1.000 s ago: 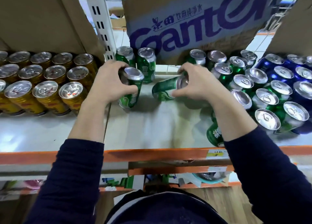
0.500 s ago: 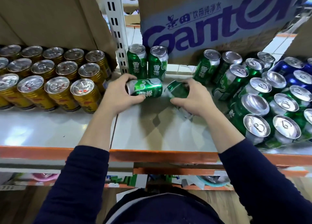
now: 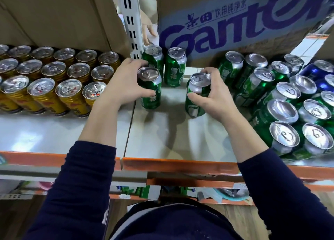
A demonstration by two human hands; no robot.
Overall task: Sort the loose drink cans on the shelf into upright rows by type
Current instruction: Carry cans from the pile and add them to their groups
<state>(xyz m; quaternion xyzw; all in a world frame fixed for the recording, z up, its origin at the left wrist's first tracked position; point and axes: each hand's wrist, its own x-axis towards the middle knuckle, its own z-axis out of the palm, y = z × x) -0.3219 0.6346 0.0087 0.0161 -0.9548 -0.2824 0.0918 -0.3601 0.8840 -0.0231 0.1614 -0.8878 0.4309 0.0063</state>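
My left hand (image 3: pixel 120 84) grips an upright green can (image 3: pixel 151 93) on the white shelf (image 3: pixel 162 138), just in front of two upright green cans (image 3: pixel 174 66) at the back by the slotted post. My right hand (image 3: pixel 215 95) grips a second green can (image 3: pixel 196 97), upright and slightly tilted, to the right of the first. A crowd of green cans (image 3: pixel 256 88) stands at the right, some leaning. Gold cans (image 3: pixel 45 88) stand in upright rows at the left. Blue cans (image 3: pixel 318 71) are at the far right.
A cardboard box with blue lettering (image 3: pixel 226 23) stands behind the green cans, and plain cardboard (image 3: pixel 59 15) behind the gold ones. A white slotted post (image 3: pixel 131 23) divides the shelf. Another person's hand (image 3: pixel 147 30) shows behind it. The orange shelf edge (image 3: pixel 171 164) runs along the front.
Both green cans lay on their sides in my hands half a second ago; now both stand upright on the shelf, the left one in front of the back pair.
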